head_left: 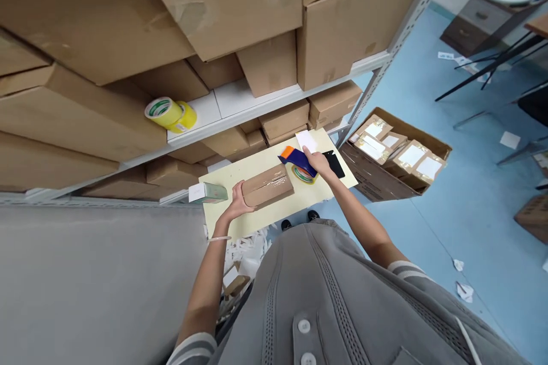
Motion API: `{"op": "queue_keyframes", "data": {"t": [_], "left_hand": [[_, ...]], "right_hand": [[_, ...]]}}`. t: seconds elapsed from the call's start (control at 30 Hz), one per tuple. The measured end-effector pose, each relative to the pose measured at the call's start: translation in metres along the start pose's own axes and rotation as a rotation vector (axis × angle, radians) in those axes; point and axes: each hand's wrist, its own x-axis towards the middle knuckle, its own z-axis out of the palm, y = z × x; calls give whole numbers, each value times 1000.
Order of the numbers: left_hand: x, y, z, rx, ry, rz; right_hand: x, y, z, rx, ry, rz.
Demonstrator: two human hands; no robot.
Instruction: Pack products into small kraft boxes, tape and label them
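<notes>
I see the grey garment (295, 302) nearest me, then both forearms reaching over the cream table (240, 223). My left hand (237, 202), a pale bracelet (220, 238) at its wrist, grips the left end of the cardboard box (268, 187), which lies on the table between my hands. My right hand (319, 163) grasps the blue tape dispenser (297, 158), orange end towards the box; I can't tell whether it touches the table. A black flat item (336, 165) and a white card (306, 140) lie beside that hand; a green box (215, 193) sits left of my left hand. Beyond, yellow tape rolls (185, 117) rest on the shelf (233, 97) among large cartons (342, 40). To the right, an open carton (363, 174) holds labelled parcels (411, 155).
</notes>
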Motion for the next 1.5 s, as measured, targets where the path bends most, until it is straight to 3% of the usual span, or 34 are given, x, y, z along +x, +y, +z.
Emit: {"op": "queue_keyframes", "data": {"t": [0.1, 0.2, 0.4, 0.57, 0.73, 0.93, 1.07, 1.2, 1.3, 1.37, 1.5], "left_hand": [[2, -6, 3, -10, 22, 39], [3, -10, 6, -18, 47, 67], [2, -12, 11, -85, 82, 62], [1, -18, 15, -133, 106, 58], [2, -20, 14, -184, 112, 68], [0, -15, 10, -222, 92, 31], [0, -15, 9, -215, 87, 31], [2, -15, 9, -192, 90, 31], [2, -15, 9, -205, 99, 21], [1, -15, 8, -235, 103, 17], [-2, -16, 14, -386, 83, -31]], "right_hand": [[-6, -53, -2, 203, -20, -335], [-9, -122, -2, 221, 7, -624], [27, -247, 10, -234, 405, -1003], [71, -287, 33, -567, 449, -1099], [90, -285, 53, -622, 498, -1051], [109, -282, 61, -548, 520, -1081], [114, -287, 56, -544, 520, -1150], [90, -281, 40, -461, 540, -1186], [56, -238, 38, -278, 569, -1078], [34, -187, 50, -158, 519, -934], [2, -72, 91, 53, 286, -543]]}}
